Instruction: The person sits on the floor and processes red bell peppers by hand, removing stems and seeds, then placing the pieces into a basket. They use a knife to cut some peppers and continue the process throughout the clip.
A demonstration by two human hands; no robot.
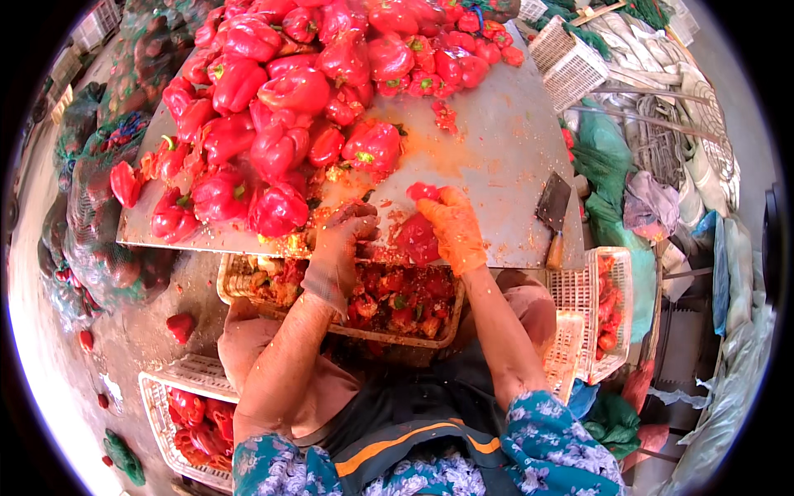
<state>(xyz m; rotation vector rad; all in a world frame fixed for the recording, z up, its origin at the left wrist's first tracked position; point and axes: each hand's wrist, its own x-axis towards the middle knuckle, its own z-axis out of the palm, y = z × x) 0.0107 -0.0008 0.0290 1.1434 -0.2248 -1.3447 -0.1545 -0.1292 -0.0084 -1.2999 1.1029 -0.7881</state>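
My right hand (456, 229), in an orange glove, grips a red bell pepper piece (417, 239) above the front edge of the metal tabletop (496, 161). More red flesh shows at its fingertips. My left hand (347, 226), in a soiled mesh-cuffed glove, is curled just left of it; whether it holds anything is hidden. A large heap of red bell peppers (291, 93) covers the table's back and left. Below the edge, over my lap, a plastic crate (397, 338) holds pepper scraps, cores and seeds.
A cleaver (553, 204) with a wooden handle lies at the table's right edge. Crates of red peppers stand at lower left (152, 397) and right (623, 310). Filled net sacks (105, 229) line the left side. A loose pepper (180, 327) lies on the floor.
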